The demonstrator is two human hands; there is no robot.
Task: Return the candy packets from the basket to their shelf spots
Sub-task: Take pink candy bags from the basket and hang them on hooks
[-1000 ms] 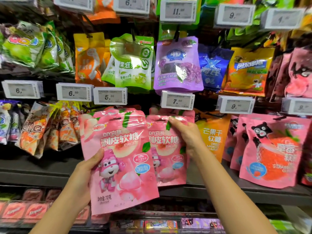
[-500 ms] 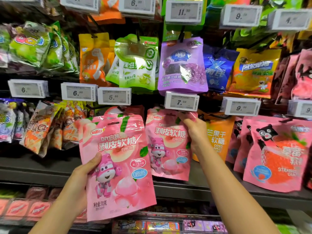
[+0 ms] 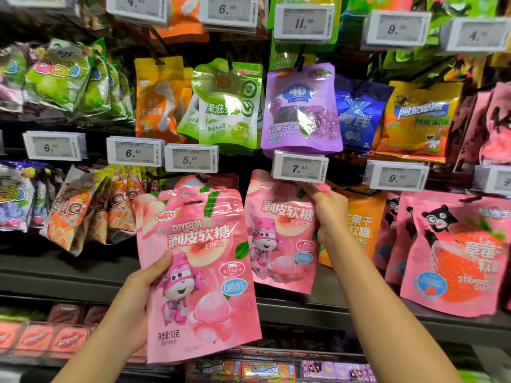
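My left hand [image 3: 138, 297] grips a pink peach candy packet [image 3: 199, 272] by its left edge, held upright in front of the shelf. My right hand [image 3: 329, 217] grips the top right corner of a second identical pink peach packet [image 3: 276, 239], raised just under the 7.00 price tag [image 3: 300, 167]. The packet's top edge tucks behind that tag; the hook there is hidden. More pink packets show behind the left one [image 3: 204, 181]. No basket is in view.
Hanging candy bags fill the pegs: a purple bag [image 3: 301, 111], a green bag [image 3: 229, 106], orange mango bags [image 3: 359, 225], pink strawberry bags [image 3: 456, 252]. A grey shelf ledge [image 3: 69, 275] runs below, with small boxes under it.
My right hand has lifted its pink packet up and slightly right, until its top reaches the 7.00 tag. The left hand's packet has stayed about where it was.
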